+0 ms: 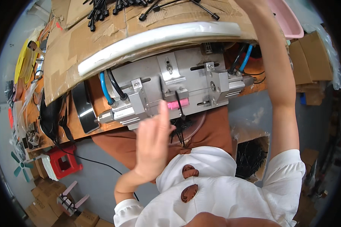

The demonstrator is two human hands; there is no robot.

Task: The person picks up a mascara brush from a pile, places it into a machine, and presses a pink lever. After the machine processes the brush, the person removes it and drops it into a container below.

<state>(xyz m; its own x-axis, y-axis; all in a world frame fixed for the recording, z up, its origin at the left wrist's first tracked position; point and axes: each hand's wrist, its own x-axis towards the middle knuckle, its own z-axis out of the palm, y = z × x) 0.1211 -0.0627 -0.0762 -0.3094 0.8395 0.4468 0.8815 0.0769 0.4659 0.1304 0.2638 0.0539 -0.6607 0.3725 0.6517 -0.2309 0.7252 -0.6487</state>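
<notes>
My left hand (153, 140) is raised in front of a metal fixture (121, 77), its index finger stretched toward the middle of it. Motion blurs the hand. A thin dark rod (161, 87) shows just beyond that fingertip; whether I hold it cannot be made out. Beside the finger, a pink cylinder (179, 103) sits at the fixture's front, with a black stick (180, 104) crossing it. My right arm stretches to the far edge, where my right hand (252, 4) is mostly cut off and its fingers are hidden. Near it, several black rods with thicker ends (98, 13) lie on cardboard (64, 72).
A white padded strip (159, 41) edges the cardboard above the fixture. Blue air hoses (105, 89) run into both clamp ends. More black sticks (181, 126) rest in a clear container at my lap. A pink tub (288, 19) stands far right; a red stool (64, 162) is lower left.
</notes>
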